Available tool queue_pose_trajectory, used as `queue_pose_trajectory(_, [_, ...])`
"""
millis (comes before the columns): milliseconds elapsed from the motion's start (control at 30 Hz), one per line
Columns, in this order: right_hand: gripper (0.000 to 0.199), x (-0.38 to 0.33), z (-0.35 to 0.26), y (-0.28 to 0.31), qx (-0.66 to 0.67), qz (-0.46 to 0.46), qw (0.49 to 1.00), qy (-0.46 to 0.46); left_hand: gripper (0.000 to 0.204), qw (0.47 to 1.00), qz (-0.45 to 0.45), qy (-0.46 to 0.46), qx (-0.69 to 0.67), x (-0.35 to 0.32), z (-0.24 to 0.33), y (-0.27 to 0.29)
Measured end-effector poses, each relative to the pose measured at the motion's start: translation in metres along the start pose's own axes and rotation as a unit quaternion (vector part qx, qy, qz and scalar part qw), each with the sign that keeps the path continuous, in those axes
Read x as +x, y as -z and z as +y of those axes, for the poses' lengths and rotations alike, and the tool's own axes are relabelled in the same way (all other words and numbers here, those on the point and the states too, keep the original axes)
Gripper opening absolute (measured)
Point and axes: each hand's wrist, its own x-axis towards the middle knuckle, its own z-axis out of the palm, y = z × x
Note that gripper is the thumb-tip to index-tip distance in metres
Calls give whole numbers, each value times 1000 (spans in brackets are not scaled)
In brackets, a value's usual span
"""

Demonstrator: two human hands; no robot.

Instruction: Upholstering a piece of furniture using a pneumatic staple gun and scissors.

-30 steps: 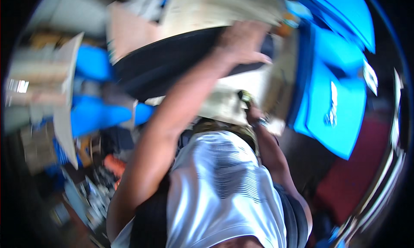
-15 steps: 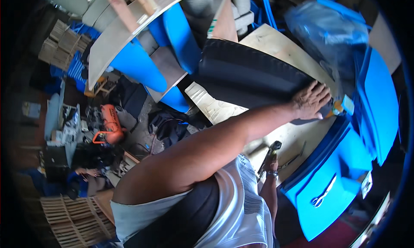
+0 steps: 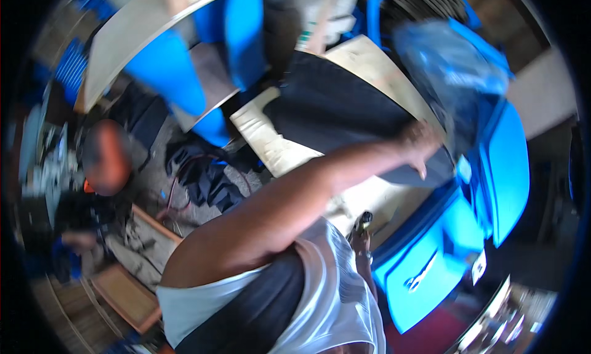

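Head view, motion-blurred. Left hand [image 3: 422, 146] reaches up and right across the frame, forearm bare, and lies palm-down on a dark cloth [image 3: 332, 108]. Fingers look loosely spread, pressing flat on the fabric rather than gripping it, though blur makes this hard to be sure of.

Cloth: black or very dark navy, matte, with a faint ribbed or striped weave. Broad sheet, smooth, few folds. It lies across a pale board [image 3: 277, 148] that serves as the surface; board worn and scuffed, cream-coloured, bare at its lower left and along the upper right edge. The hand rests near the cloth's right end.

Right hand [image 3: 362, 231] low, close to the torso, mostly hidden by the white shirt [image 3: 332, 292]. It seems to grasp a small dark tool [image 3: 364, 219], but cannot tell its grip for certain.

Around: blue panels [image 3: 431, 268] to the right and below, a clear bluish plastic bag [image 3: 458, 77] just beyond the left hand, dark clothes [image 3: 206, 175] heaped on the floor at left, an orange blurred object [image 3: 108, 157] further left.
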Motion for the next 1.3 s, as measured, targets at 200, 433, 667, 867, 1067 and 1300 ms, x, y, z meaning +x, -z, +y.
queue_pose_trajectory(200, [78,-14,-25,-46,24,70,983,-165,78,993,-38,87,-74,-18,-56,27])
queue_pose_trajectory(433, [83,-7,-35,-107,193,143,948,-211,86,835,296,366,284,-231,-152,72])
queue_pose_trajectory(667, [100,-2,-20,-128,139,174,966,-130,74,787,333,496,-157,-273,-183,45])
queue_pose_trajectory(867, [80,21,-25,-104,68,142,985,-70,66,772,390,467,-187,-254,-185,54])
queue_pose_trajectory(1067, [49,60,-107,137,274,471,835,75,68,798,447,385,-124,-296,-158,-3])
queue_pose_trajectory(1300, [49,111,-220,286,161,308,932,101,71,725,504,344,-321,-334,-167,-55])
